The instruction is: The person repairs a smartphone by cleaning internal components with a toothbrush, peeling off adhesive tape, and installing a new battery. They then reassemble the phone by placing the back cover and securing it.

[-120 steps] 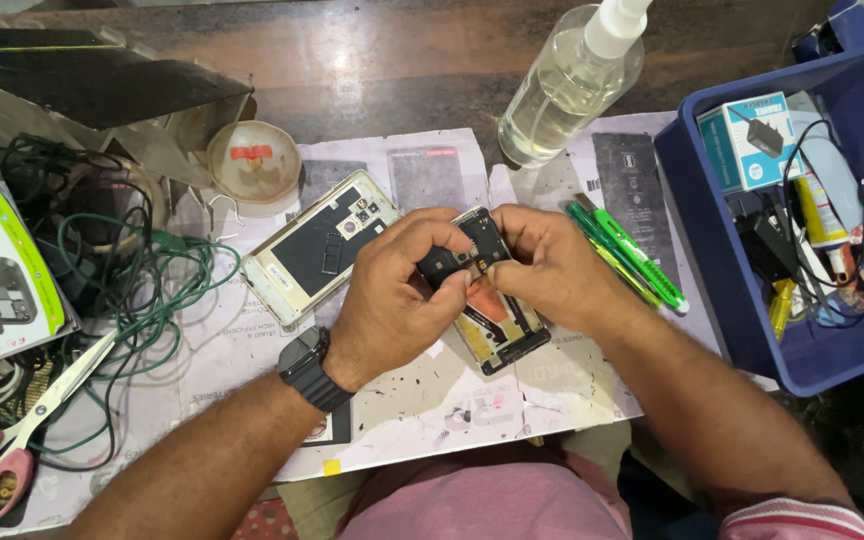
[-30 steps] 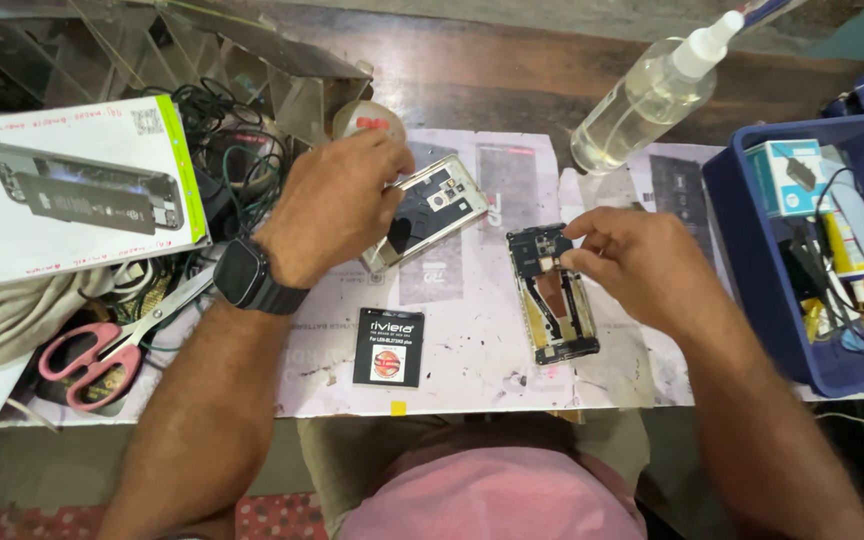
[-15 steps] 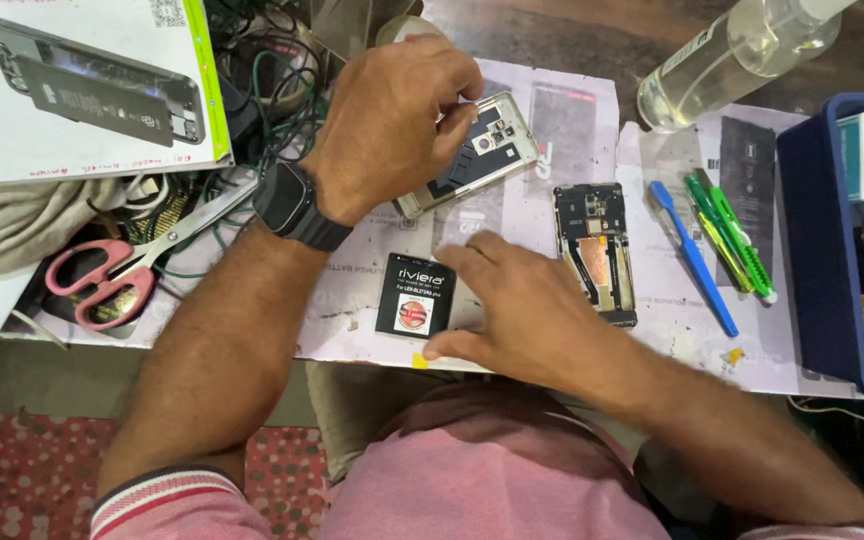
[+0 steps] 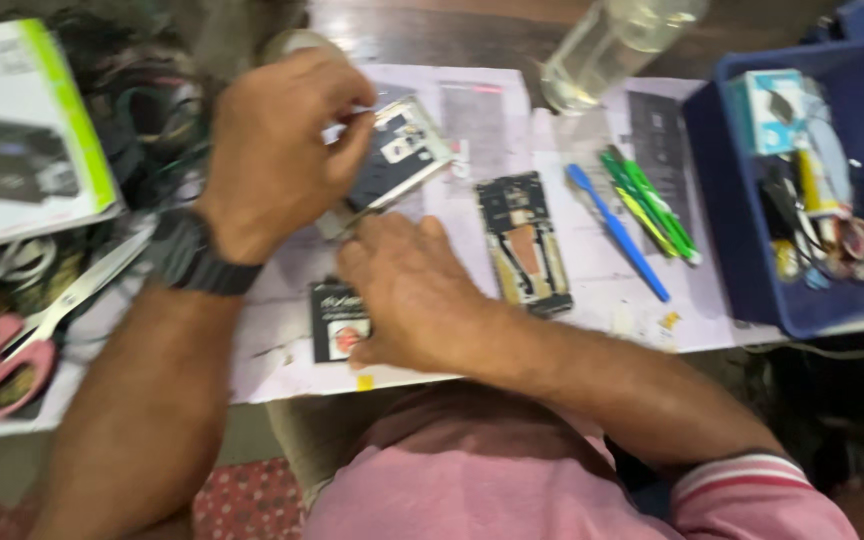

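Observation:
My left hand (image 4: 272,150), with a black watch (image 4: 192,265) on its wrist, pinches the left edge of a silver phone housing (image 4: 400,155) lying tilted on the paper-covered table. Palm down just below it, my right hand (image 4: 412,290) rests on the paper, its thumb side over a small black packet (image 4: 332,320) with a red spot. Whether it grips the packet is hidden by the hand. An opened phone body (image 4: 524,240) with its insides showing lies to the right of my right hand, untouched.
A blue pen (image 4: 617,230) and green pens (image 4: 652,205) lie right of the phone body. A blue bin (image 4: 732,220) of small parts stands at the right, a clear bottle (image 4: 602,50) behind. Left: pink-handled scissors (image 4: 12,350), a white-green box (image 4: 22,130), tangled cables (image 4: 142,120).
My right hand has let go of the opened phone body and moved left onto the paper, now overlapping the black packet. My left hand stays on the silver housing.

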